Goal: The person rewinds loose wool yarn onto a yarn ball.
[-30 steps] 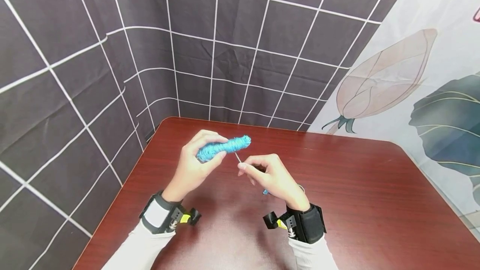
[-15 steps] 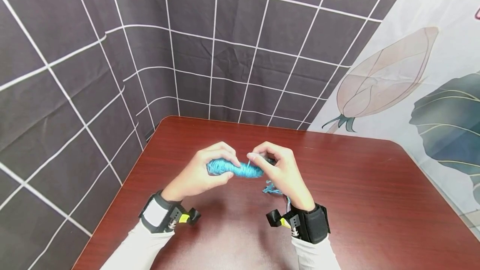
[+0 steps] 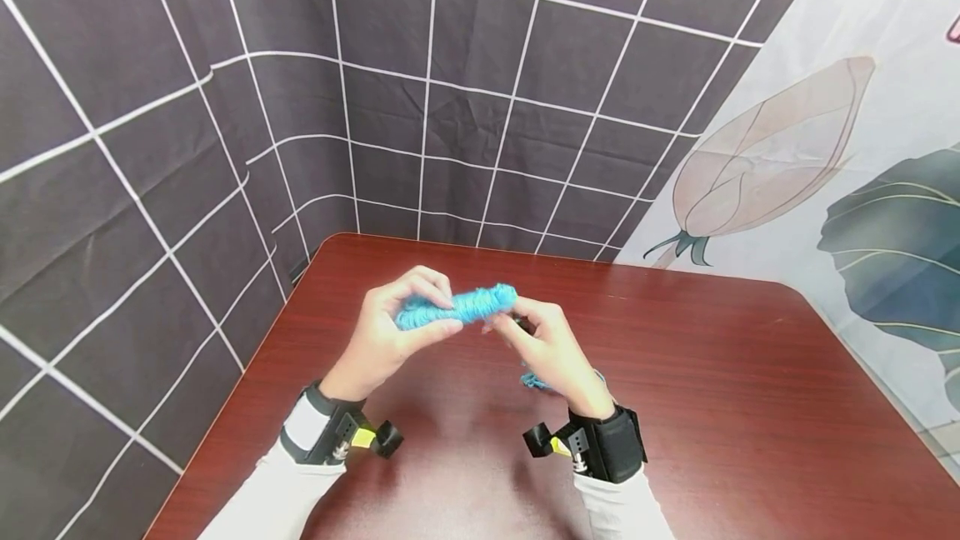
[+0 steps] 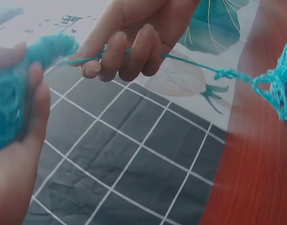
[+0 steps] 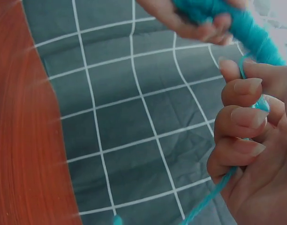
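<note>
Turquoise yarn skein (image 3: 476,304) aloft over wooden table (image 3: 712,390); apparently winding.
Left hand (image 3: 384,332) grips skein's left end; right hand (image 3: 546,346), at its other end, curls round the strand (image 4: 190,62); loose loops (image 3: 536,380) beyond. Probably best: light tension, evenly spread wraps, no snags.

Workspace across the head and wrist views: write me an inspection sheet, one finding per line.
Surface: table, red-brown with wood grain.
Job's things: blue yarn bundle, held above the table; blue strand running from the right hand to a looped piece; whether that piece rests or hangs is unclear.
Clutter: nothing seen.
Grips: left hand holds the yarn bundle; right hand has its fingers curled round the strand.
Cables: nothing seen.
Surroundings: dark grid cloth; pale floral cloth.
</note>
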`<control>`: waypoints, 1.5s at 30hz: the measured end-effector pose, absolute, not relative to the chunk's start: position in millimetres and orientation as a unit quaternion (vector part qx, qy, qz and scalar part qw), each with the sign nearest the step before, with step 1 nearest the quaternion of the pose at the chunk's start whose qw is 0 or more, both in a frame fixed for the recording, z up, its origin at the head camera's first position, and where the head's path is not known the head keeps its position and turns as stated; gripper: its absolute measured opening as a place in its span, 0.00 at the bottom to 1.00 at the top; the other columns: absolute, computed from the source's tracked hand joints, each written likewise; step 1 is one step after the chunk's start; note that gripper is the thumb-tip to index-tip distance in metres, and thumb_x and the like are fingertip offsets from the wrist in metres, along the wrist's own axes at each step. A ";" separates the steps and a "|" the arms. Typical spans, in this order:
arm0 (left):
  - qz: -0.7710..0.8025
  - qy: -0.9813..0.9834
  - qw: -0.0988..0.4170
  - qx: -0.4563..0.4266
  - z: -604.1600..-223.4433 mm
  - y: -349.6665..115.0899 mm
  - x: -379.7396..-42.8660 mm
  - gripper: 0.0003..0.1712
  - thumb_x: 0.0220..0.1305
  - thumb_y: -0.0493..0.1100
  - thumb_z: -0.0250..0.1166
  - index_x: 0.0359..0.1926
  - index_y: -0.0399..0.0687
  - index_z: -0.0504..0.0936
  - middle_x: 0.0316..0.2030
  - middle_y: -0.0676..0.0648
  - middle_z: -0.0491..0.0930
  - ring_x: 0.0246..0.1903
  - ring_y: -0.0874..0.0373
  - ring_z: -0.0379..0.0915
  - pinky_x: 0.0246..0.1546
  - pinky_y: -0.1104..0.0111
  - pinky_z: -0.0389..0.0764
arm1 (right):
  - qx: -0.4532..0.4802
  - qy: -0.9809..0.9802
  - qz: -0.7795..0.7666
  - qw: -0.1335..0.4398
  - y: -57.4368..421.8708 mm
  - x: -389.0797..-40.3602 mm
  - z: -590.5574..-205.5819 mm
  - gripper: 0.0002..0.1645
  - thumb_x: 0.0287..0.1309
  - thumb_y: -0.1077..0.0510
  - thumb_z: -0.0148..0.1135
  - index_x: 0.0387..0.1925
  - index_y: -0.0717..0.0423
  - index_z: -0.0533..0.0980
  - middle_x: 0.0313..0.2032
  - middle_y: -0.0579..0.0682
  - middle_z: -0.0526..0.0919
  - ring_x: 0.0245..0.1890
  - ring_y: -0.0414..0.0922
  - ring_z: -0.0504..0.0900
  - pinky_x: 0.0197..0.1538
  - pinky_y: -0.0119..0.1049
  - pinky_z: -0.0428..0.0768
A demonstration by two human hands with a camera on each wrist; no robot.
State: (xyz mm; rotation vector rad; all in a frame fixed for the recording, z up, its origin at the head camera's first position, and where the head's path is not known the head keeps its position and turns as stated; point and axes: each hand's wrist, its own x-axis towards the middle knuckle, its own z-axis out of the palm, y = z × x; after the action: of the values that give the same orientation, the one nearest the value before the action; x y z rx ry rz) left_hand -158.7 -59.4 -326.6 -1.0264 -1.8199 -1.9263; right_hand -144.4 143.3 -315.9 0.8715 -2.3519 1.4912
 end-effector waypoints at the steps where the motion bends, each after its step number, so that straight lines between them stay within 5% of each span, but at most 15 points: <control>1: -0.668 -0.640 0.164 -0.341 -326.5 -59.0 -158.9 0.11 0.44 0.27 0.70 0.32 0.38 0.81 0.34 0.44 0.75 0.37 0.49 0.70 0.34 0.71 0.79 | 0.303 -0.800 0.507 0.108 142.4 -145.7 -318.8 0.07 0.59 0.65 0.56 0.28 0.59 0.79 0.15 0.46 0.66 0.15 0.37 0.60 0.19 0.30 0.63; 8: -0.587 -0.703 0.225 -0.333 -321.8 -53.3 -156.3 0.10 0.45 0.31 0.71 0.32 0.39 0.82 0.35 0.46 0.76 0.38 0.56 0.71 0.37 0.68 0.77 | 0.324 -0.809 0.483 0.089 142.0 -149.4 -330.4 0.10 0.62 0.54 0.55 0.28 0.50 0.79 0.17 0.44 0.73 0.14 0.38 0.62 0.17 0.29 0.64; 19: -0.542 -0.702 0.083 -0.455 -316.7 -54.4 -150.4 0.11 0.45 0.30 0.70 0.32 0.42 0.80 0.35 0.46 0.77 0.39 0.56 0.71 0.36 0.64 0.78 | 0.293 -0.811 0.487 0.136 145.4 -133.0 -295.5 0.04 0.54 0.63 0.62 0.25 0.57 0.77 0.16 0.50 0.73 0.15 0.39 0.65 0.19 0.29 0.65; 27: -0.585 -0.639 0.075 -0.494 -312.4 -56.5 -148.2 0.13 0.44 0.25 0.68 0.31 0.39 0.78 0.34 0.43 0.76 0.38 0.53 0.71 0.34 0.64 0.77 | 0.289 -0.800 0.515 0.102 143.7 -137.5 -302.3 0.05 0.57 0.65 0.58 0.27 0.60 0.77 0.19 0.51 0.74 0.17 0.40 0.67 0.21 0.29 0.66; 34: -0.668 -0.613 0.148 -0.395 -323.7 -56.0 -155.6 0.13 0.44 0.22 0.66 0.33 0.35 0.77 0.35 0.40 0.75 0.37 0.47 0.70 0.35 0.70 0.77 | 0.304 -0.794 0.519 0.082 132.6 -142.7 -316.2 0.08 0.58 0.70 0.54 0.26 0.62 0.77 0.15 0.49 0.68 0.16 0.38 0.64 0.22 0.28 0.65; 38: -0.649 -0.660 0.211 -0.315 -322.0 -54.9 -154.7 0.12 0.45 0.24 0.67 0.35 0.33 0.79 0.36 0.39 0.76 0.38 0.51 0.70 0.35 0.73 0.77 | 0.296 -0.794 0.527 0.065 133.2 -148.7 -329.5 0.11 0.62 0.60 0.54 0.26 0.57 0.77 0.14 0.47 0.63 0.14 0.39 0.60 0.19 0.30 0.62; 45: -0.560 -0.733 0.240 -0.303 -321.9 -50.6 -154.2 0.12 0.46 0.30 0.69 0.35 0.37 0.81 0.36 0.44 0.76 0.39 0.56 0.71 0.36 0.67 0.76 | 0.297 -0.797 0.518 0.088 140.9 -149.8 -331.0 0.08 0.61 0.54 0.56 0.28 0.49 0.76 0.20 0.45 0.73 0.16 0.40 0.66 0.19 0.32 0.68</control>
State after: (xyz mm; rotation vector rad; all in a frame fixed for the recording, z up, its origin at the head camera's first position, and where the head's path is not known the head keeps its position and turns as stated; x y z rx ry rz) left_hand -154.2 -50.6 -321.9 -0.8287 -2.0054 -1.5327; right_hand -149.8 140.9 -331.0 0.8840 -2.3740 1.5416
